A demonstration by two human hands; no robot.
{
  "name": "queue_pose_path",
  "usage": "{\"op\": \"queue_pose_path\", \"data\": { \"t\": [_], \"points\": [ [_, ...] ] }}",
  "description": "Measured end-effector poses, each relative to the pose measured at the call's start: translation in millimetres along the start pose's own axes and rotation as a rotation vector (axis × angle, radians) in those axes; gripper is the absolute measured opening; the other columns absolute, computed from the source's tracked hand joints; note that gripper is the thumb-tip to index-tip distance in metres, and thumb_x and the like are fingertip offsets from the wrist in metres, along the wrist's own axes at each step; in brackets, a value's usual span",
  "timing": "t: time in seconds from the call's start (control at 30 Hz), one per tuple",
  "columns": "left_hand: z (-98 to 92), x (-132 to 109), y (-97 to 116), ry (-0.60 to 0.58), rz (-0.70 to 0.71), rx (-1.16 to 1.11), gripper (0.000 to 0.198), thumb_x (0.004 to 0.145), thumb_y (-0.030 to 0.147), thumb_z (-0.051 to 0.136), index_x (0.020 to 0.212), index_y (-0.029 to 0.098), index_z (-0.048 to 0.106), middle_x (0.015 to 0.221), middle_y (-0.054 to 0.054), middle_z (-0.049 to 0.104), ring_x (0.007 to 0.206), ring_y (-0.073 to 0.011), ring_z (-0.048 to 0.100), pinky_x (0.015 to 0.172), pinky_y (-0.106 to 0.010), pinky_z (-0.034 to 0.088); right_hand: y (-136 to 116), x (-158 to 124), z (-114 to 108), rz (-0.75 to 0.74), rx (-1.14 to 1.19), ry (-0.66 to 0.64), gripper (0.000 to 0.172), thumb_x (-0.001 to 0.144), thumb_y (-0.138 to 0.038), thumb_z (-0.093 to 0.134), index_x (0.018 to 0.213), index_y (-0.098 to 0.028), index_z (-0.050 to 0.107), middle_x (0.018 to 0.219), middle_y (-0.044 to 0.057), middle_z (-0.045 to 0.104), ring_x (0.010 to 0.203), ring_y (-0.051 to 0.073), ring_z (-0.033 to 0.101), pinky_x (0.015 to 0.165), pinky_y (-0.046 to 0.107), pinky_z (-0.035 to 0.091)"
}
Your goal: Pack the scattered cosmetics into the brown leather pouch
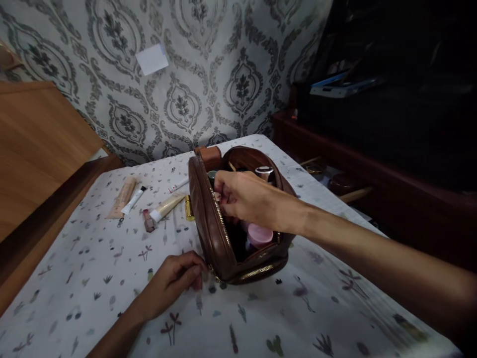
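Observation:
A brown leather toiletry bag stands open on the patterned tablecloth. My right hand reaches into its open top, fingers curled among the items there; what they grip is hidden. Inside the bag show a pink-lidded jar and a silver-topped bottle. My left hand rests on the cloth with curled fingers pressed against the bag's lower front corner by the zipper.
Left of the bag lie several cosmetics: a beige tube, a white tube, a cream tube, a small lipstick and a gold one. A dark wooden cabinet stands at right, a wooden panel at left.

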State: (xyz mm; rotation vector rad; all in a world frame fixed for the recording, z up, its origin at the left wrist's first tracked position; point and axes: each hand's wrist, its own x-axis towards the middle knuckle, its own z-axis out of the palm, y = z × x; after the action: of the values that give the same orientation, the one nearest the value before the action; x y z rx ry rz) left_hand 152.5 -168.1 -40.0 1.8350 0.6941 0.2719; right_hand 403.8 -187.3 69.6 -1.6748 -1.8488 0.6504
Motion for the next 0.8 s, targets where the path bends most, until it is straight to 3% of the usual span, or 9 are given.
{"op": "queue_pose_path", "data": {
  "t": [0.1, 0.4, 0.8],
  "points": [
    [0.1, 0.5, -1.3, 0.001, -0.004, 0.007, 0.041, 0.100, 0.054, 0.048, 0.092, 0.017, 0.065, 0.071, -0.002, 0.067, 0.065, -0.0126, 0.057, 0.060, -0.022, 0.042, -0.9, -1.8, -0.3, -0.031, -0.070, 0.013, 0.026, 0.073, 0.001, 0.061, 0.079, -0.020, 0.046, 0.057, -0.008, 0.052, 0.053, 0.009, 0.045, 0.056, 0.022, 0.031],
    [1.3, 0.7, -0.9, 0.011, -0.042, -0.009, 0.048, 0.097, 0.061, 0.050, 0.087, 0.016, 0.065, 0.069, -0.002, 0.064, 0.063, -0.0124, 0.055, 0.059, -0.022, 0.042, 2.8, -3.6, -1.6, -0.040, -0.077, 0.022, 0.029, 0.073, -0.004, 0.067, 0.091, -0.019, 0.049, 0.064, -0.007, 0.058, 0.057, 0.010, 0.051, 0.057, 0.022, 0.032],
    [-4.6, 2.1, 0.7, 0.055, -0.035, -0.082, 0.043, 0.097, 0.058, 0.053, 0.093, 0.016, 0.065, 0.069, -0.003, 0.066, 0.063, -0.0127, 0.055, 0.060, -0.023, 0.043, -8.0, -10.0, -3.3, 0.016, -0.026, 0.043, 0.030, 0.078, -0.001, 0.062, 0.095, -0.019, 0.045, 0.056, -0.011, 0.050, 0.049, 0.009, 0.047, 0.056, 0.023, 0.032]
  ]
}}
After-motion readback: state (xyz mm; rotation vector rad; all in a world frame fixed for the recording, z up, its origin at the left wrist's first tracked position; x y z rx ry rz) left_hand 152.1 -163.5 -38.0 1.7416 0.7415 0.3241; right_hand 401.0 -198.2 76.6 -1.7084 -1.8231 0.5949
